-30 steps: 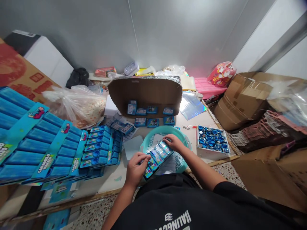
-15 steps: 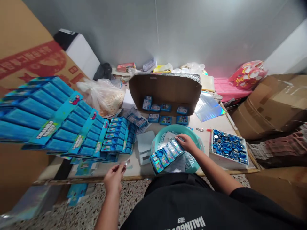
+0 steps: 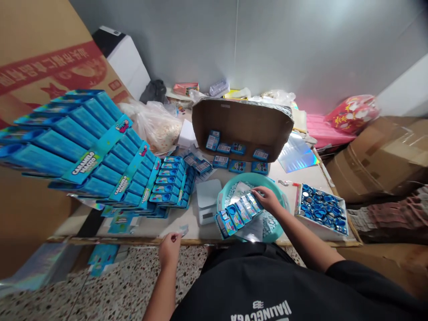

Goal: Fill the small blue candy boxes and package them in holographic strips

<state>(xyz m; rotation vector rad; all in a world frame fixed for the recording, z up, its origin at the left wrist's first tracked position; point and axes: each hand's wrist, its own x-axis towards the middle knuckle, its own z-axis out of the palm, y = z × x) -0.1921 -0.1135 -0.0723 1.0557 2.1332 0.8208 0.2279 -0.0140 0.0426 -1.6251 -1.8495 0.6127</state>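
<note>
The pack row (image 3: pixel 238 215) runs near-left to far-right, the right hand (image 3: pixel 266 199) grasping its far end. Whether the left hand (image 3: pixel 170 250) grasps anything, I cannot tell.

a small packing workshop, i'd say. identical blue packs (image 3: pixel 67 138) stand in tall stacks at one end of the desk (image 3: pixel 143 228), far more than a household would keep. near the middle sit a turquoise tub (image 3: pixel 278 229) of pale pellets (image 3: pixel 268 224) and what looks like a scale (image 3: pixel 207 215), then a white box (image 3: pixel 309 225) heaped with loose blue caps (image 3: pixel 321 206). a big printed carton (image 3: pixel 30 49) looms beside the stacks, brown cardboard boxes (image 3: pixel 374 154) crowd the far right, and the wall (image 3: pixel 301 49) is plain grey panelling.
</note>
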